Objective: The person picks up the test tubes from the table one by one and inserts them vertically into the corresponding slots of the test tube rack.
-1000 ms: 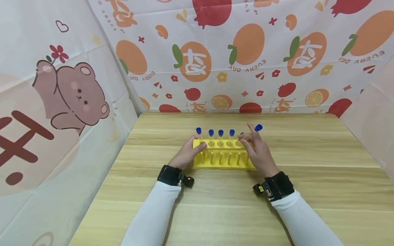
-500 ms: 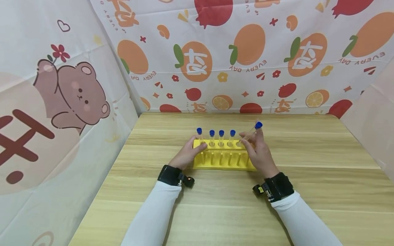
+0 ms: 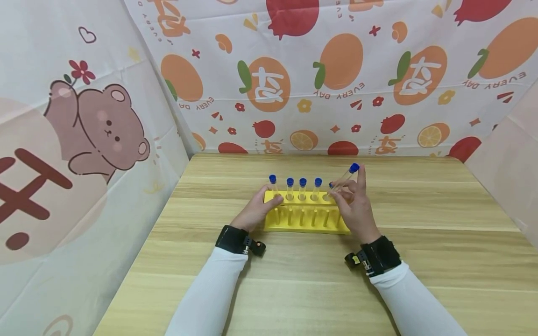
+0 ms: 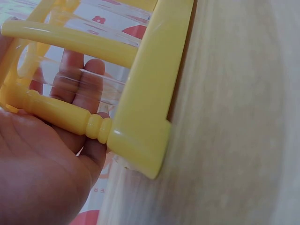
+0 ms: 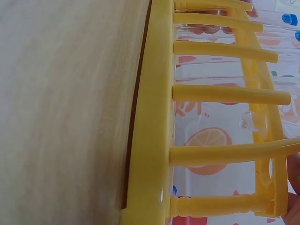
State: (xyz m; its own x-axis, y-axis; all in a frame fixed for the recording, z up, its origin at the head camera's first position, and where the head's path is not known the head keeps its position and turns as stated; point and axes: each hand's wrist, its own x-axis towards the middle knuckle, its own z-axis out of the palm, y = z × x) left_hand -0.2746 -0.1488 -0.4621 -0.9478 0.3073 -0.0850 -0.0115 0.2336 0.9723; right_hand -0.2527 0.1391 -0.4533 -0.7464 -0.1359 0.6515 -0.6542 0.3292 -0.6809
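My left hand (image 3: 253,210) grips the left end of a yellow test tube rack (image 3: 304,228), thumb on its top board. The left wrist view shows its fingers (image 4: 87,89) behind the end post. My right hand (image 3: 356,210) pinches a clear test tube (image 3: 344,179) with a blue cap; the tube leans right, its lower part at the fifth hole. In the right wrist view that tube's rounded end (image 5: 248,121) pokes below the top board. Several blue-capped tubes (image 3: 290,189) stand in the holes farther left.
The rack stands on a wood-grain table (image 3: 294,284). Another blue cap (image 3: 331,185) shows behind the rack, partly hidden by the right hand. A fruit-print cloth (image 3: 302,119) hangs along the table's far edge, and a bear-print cloth (image 3: 109,140) on the left.
The tube in my right hand has tipped more upright, its cap rising slightly. The right index finger now points up beside the cap. My left hand stays on the rack.
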